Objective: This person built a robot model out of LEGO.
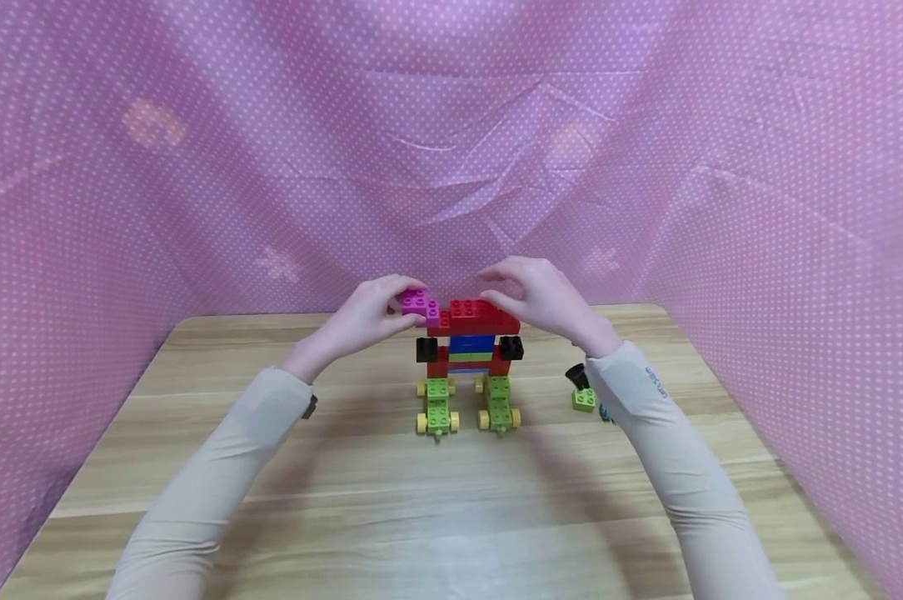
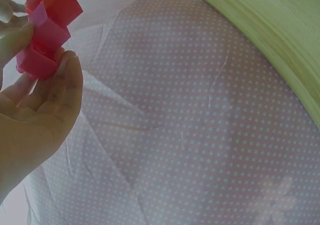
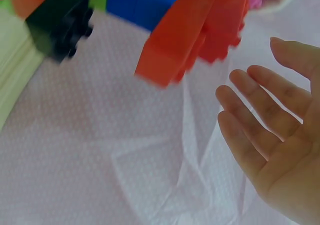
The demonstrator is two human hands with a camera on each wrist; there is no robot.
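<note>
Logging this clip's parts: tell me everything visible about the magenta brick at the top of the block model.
The magenta brick is a small studded block of glossy plastic, stepped in outline in the left wrist view. It sits level at the top left corner of the block model, against the red top bricks. The left hand pinches it between thumb and fingertips. The right hand hovers at the red bricks, fingers relaxed, not touching the magenta one.
</note>
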